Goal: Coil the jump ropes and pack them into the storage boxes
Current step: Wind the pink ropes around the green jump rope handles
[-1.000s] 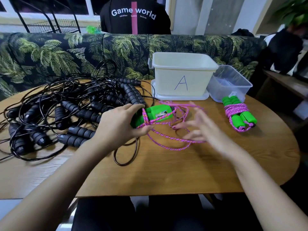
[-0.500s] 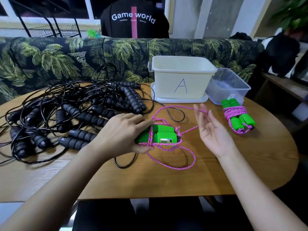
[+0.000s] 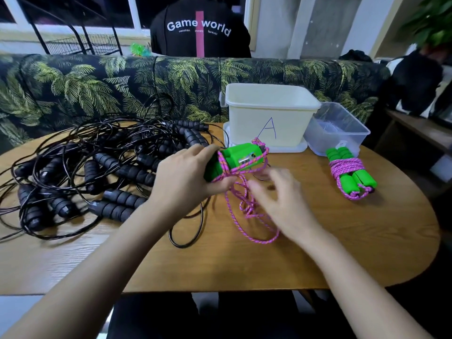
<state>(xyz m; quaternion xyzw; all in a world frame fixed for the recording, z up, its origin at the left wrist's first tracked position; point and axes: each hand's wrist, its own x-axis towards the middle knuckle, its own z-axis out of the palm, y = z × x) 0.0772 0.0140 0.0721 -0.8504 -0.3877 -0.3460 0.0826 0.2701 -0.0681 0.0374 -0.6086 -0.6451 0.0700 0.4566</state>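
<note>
Head view: the left hand (image 3: pixel 181 182) grips green handles (image 3: pixel 237 156) wrapped in pink rope (image 3: pixel 247 211), near the cream box (image 3: pixel 269 111) marked A. The blurred right hand (image 3: pixel 283 204) is over the rope's loose loops on the tabletop (image 3: pixel 342 241); whether it grasps them cannot be told. A coiled bundle (image 3: pixel 349 177) lies beside the clear box (image 3: pixel 342 128).
</note>
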